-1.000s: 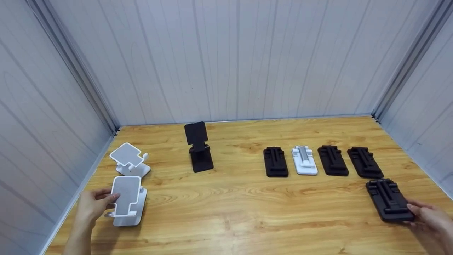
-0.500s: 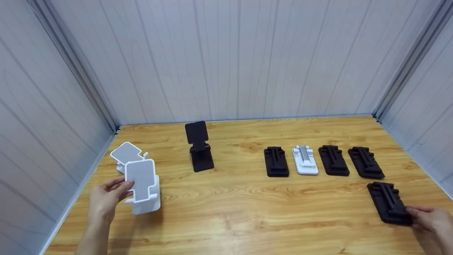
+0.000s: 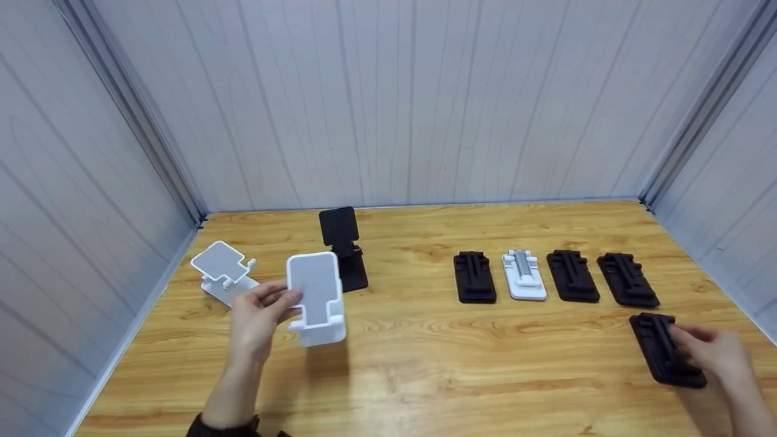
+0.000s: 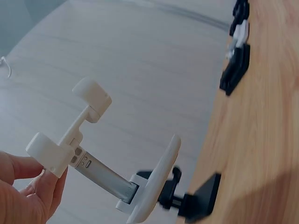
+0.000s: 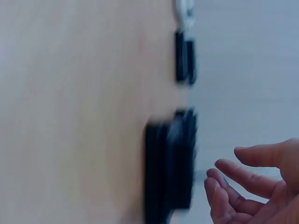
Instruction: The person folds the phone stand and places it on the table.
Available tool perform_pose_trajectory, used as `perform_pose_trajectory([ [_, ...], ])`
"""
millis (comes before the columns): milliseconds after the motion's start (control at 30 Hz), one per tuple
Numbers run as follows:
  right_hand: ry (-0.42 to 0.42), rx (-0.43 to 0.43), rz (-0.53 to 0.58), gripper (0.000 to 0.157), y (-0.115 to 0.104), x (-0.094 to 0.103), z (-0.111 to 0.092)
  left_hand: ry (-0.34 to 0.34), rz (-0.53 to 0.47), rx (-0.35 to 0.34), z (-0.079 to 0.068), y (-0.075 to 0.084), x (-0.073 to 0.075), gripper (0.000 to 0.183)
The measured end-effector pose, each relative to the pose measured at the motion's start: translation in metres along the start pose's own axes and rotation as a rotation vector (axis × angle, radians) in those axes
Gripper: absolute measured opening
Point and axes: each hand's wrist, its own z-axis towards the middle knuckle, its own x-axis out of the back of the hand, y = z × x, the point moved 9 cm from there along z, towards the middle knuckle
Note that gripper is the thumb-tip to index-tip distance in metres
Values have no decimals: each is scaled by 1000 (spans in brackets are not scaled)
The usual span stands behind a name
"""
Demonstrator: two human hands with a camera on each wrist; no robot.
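Note:
My left hand [image 3: 261, 318] pinches the edge of an unfolded white phone stand [image 3: 314, 285] between thumb and fingers. In the left wrist view the white stand [image 4: 105, 175] is held up, its grey metal stem and base in sight. A folded black phone stand [image 3: 658, 349] lies at the right of the table. Over its right side hovers my right hand [image 3: 716, 352]; the right wrist view shows the fingers [image 5: 247, 179] loosely bent, apart from the black stand [image 5: 168, 168]. Behind the held stand, an unfolded black phone stand [image 3: 339, 227] is partly covered.
Another unfolded white stand [image 3: 221, 264] rests at the left. Further back on the right, several folded stands form a row: black ones [image 3: 475, 278] and one white stand [image 3: 523, 276]. Pale panel walls [image 3: 413, 109] enclose the wooden table [image 3: 413, 376] on three sides.
My left hand has lifted the white stand and carried it right, before the unfolded black one. My right hand has let go of the near black stand's edge and risen over it.

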Motion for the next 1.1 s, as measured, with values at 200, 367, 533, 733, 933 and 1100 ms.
perform_pose_trajectory([
  [200,-105,257,118,48,-72,-42,-22,15,46,70,-22,21,-52,20],
  [367,-215,331,162,47,-119,-81,-39,-2,50,117,-24,10,-74,23],
  [533,-352,403,267,41,-156,-123,-54,-35,14,125,-26,-2,-94,23],
  [733,-532,413,382,42,-184,-169,-70,-73,-21,112,-29,-9,-119,22],
  [933,-711,420,482,45,-206,-211,-88,-89,-49,107,-32,-13,-139,22],
  [1100,-779,416,509,47,-219,-231,-98,-103,-64,95,-35,-15,-151,22],
])
